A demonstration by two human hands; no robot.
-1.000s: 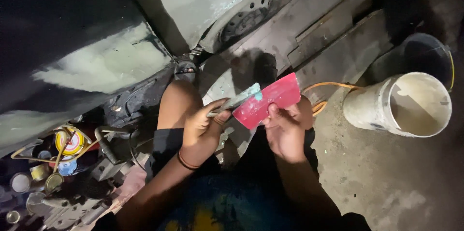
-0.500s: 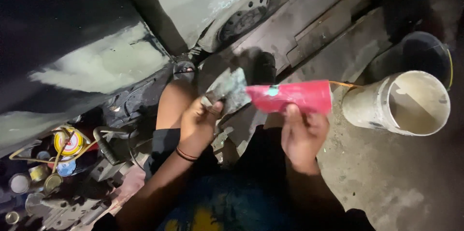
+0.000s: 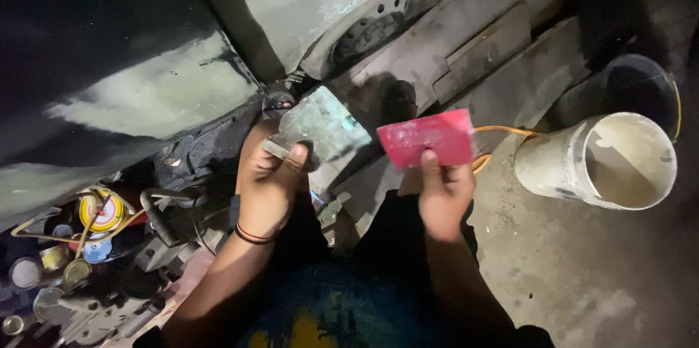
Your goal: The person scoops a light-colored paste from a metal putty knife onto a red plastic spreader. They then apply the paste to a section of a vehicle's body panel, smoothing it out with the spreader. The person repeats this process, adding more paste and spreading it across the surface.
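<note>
My left hand (image 3: 268,180) grips a flat metal scraper blade (image 3: 324,129), grey and smeared, by its lower left edge. My right hand (image 3: 442,191) holds a red plastic spreader (image 3: 427,137) by its bottom edge, thumb on its face. The two tools are apart, the red spreader to the right of the metal blade. Both are held above my knees, in front of a dark car body panel (image 3: 156,97) with pale filler patches.
A white bucket (image 3: 601,162) lies tilted at the right, with a dark bucket (image 3: 641,86) behind it. A car wheel (image 3: 371,24) is at the top. Several small tins and a yellow-topped can (image 3: 102,211) sit at the lower left. An orange cord (image 3: 502,131) runs behind the spreader.
The two tools were touching a second ago; they have since been drawn apart, the metal blade to the left and the red spreader to the right.
</note>
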